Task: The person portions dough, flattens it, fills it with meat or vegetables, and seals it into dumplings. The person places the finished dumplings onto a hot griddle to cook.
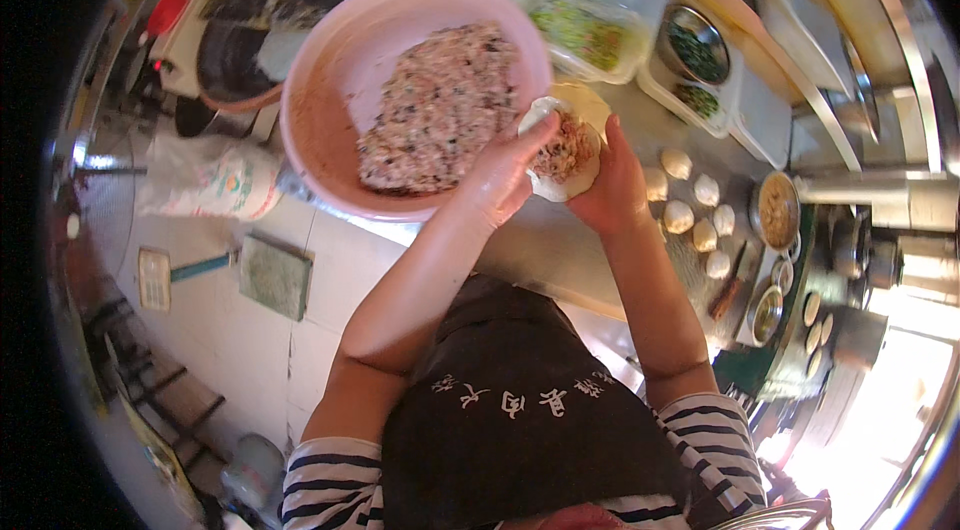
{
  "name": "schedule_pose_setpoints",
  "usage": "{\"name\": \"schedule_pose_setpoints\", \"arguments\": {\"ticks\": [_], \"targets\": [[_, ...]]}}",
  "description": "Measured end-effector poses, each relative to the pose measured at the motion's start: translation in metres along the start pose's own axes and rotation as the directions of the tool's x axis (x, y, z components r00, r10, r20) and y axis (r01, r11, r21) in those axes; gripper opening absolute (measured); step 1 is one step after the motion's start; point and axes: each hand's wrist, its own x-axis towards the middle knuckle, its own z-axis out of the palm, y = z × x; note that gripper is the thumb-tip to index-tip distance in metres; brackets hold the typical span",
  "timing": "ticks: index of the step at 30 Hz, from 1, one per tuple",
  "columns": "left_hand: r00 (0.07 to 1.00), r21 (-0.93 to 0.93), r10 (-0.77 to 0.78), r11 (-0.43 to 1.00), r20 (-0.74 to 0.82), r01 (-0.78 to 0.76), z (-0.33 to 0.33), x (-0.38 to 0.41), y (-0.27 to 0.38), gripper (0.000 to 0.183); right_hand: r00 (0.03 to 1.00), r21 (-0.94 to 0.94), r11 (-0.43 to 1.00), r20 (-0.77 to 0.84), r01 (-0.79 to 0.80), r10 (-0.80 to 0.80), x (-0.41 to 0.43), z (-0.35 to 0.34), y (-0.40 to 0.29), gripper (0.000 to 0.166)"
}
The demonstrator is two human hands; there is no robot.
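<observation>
Between my two hands is a flat round of white dough (pixel 556 190) bearing a mound of pink minced-meat filling (pixel 571 147) flecked with dark bits. My left hand (pixel 504 173) grips its left edge, the thumb resting on the filling. Around the right edge curve the fingers of my right hand (pixel 616 188), with its thumb raised; the fingers beneath the dough are hidden. To the left stands a large pink plastic basin (pixel 304 147), and my left wrist passes over its rim. Inside lies a big mass of the same speckled filling (pixel 450 109).
Right of my hands, several dough balls (pixel 679 217) sit on the metal worktop (pixel 525 248) near a wooden-handled knife (pixel 727 290). Farther right is a pot of brownish paste (pixel 778 211). Chopped greens fill a steel bowl (pixel 697 42) and a plastic container (pixel 581 34) behind. A platform scale (pixel 274 278) stands at lower left.
</observation>
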Motion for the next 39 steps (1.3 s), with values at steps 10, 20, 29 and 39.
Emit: {"name": "schedule_pose_setpoints", "arguments": {"ticks": [10, 20, 29, 39], "targets": [[0.996, -0.086, -0.081, 0.993, -0.034, 0.077, 0.134, 0.033, -0.132, 0.024, 0.972, -0.439, 0.869, 0.154, 0.229, -0.178, -0.179, -0.091, -0.129, 0.096], [0.973, 0.44, 0.058, 0.897, -0.222, 0.047, 0.221, 0.023, -0.341, 0.04, 0.844, -0.777, 0.451, 0.186, 0.44, -0.503, -0.236, -0.309, -0.154, 0.083], [0.948, 0.096, 0.242, 0.959, 0.206, -0.266, 0.291, -0.001, -0.376, 0.061, 0.662, -0.658, 0.328, 0.353, 0.678, -0.661, -0.296, -0.287, -0.197, 0.091], [0.998, 0.179, 0.011, 0.984, -0.058, 0.0, 0.29, -0.015, -0.368, 0.037, 0.672, -0.819, 0.105, 0.382, 0.564, -0.634, -0.317, -0.281, -0.19, 0.089]]}}
